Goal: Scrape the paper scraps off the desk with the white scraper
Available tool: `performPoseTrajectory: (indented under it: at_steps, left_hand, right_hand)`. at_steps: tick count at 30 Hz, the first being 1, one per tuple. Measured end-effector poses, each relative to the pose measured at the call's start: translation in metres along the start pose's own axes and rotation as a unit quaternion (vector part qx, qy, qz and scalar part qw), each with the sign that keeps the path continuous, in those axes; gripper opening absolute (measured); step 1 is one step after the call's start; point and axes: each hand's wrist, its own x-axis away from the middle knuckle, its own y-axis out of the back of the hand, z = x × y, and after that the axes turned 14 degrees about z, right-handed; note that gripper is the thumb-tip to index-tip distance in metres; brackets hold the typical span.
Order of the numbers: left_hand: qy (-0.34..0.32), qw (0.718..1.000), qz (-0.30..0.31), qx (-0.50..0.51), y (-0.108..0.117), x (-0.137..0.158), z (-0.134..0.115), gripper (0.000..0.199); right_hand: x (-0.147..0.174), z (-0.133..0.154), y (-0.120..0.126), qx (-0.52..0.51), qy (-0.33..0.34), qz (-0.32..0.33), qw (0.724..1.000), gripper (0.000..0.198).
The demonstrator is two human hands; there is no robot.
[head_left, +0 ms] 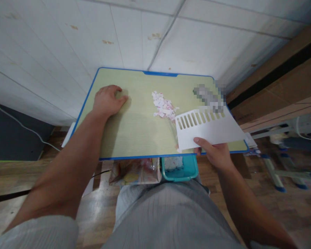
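Observation:
My right hand (216,154) grips the near edge of a flat white sheet with a row of slots cut along its far side (207,133), thumb on top. The sheet is held over the right part of the table (129,135). Beside the sheet's left end lies a loose heap of small white and pinkish paper scraps (163,105). My left hand (107,100) rests at the table's left side, fingers bent and thumb apart, with nothing in it. The scraps lie to its right, out of its reach.
A pixelated greyish item (208,97) is at the table's right rear. Below the front edge are a turquoise basin (180,176) and a plastic bag (134,173). A white panelled wall (129,34) stands behind, with cardboard boxes (282,79) on the right.

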Motion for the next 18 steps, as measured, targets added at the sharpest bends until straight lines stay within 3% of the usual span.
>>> performPoseTrajectory:
  at_steps: [18]
  left_hand:
    - [0.000, 1.000, -0.008, -0.022, 0.0009, -0.0009, 0.0015, 0.044]
  right_hand:
    - [0.0018, -0.0067, 0.0013, 0.003, 0.001, -0.014, 1.000, 0.042]
